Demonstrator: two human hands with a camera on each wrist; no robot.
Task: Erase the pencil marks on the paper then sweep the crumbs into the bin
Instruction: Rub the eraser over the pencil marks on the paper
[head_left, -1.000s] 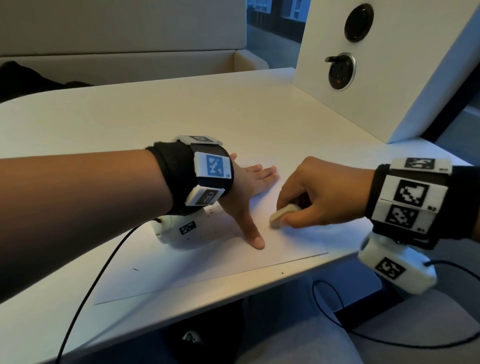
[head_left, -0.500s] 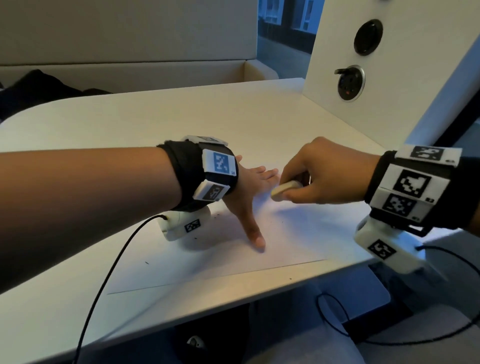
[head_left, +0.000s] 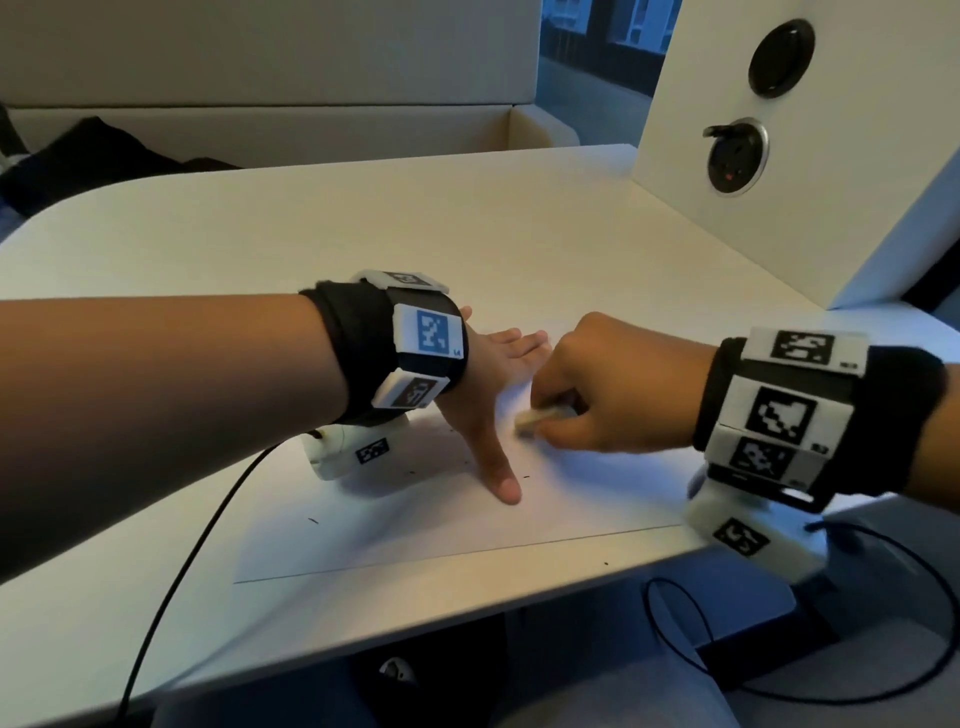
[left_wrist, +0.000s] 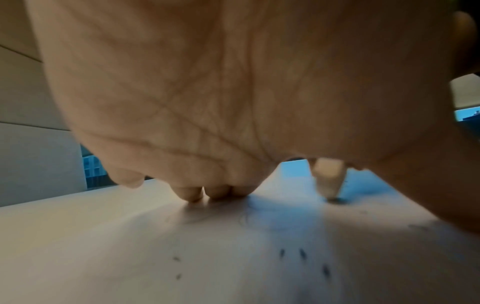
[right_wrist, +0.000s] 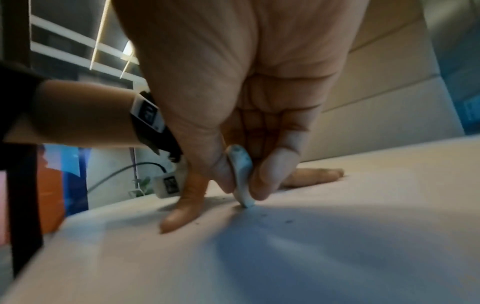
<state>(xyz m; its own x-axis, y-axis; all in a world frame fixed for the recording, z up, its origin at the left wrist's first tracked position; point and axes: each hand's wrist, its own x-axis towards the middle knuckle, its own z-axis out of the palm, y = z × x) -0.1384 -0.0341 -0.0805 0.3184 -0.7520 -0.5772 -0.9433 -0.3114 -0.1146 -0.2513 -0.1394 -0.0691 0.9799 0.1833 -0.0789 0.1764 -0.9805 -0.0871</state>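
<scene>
— White desk (head_left: 363, 218) filled most of the head view, with a padded bench (head_left: 260, 124) behind it and a white panel (head_left: 831, 156) with two round sockets standing at the far right. What lay on the desk?

— One sheet of paper (head_left: 571, 499), near the front edge. The left hand (head_left: 488, 395) lay flat on it, fingers straight and spread, thumb pointing back toward the person.

— And the other?

— The right hand (head_left: 597, 395) was curled around an eraser (head_left: 535, 420), pinching it between thumb and fingertips. In the right wrist view the eraser (right_wrist: 241, 176) stood on edge with its lower tip touching the paper (right_wrist: 311, 246), just beside the left thumb.

— Any marks left?

— Under the left palm (left_wrist: 233, 82) a few faint lines showed near the fingertips, possibly pencil; that view was too soft to be sure. Dark crumbs (left_wrist: 301, 254) were scattered on the paper (left_wrist: 130, 257) there. From the head camera, crumbs (head_left: 470, 460) dotted the sheet beside the left thumb, and a stray one sat on the desk past the sheet's front edge.

— Anything else?

— Black cables ran from both wrist cameras, one across the desk (head_left: 171, 587), one looping below its edge (head_left: 883, 623).
</scene>
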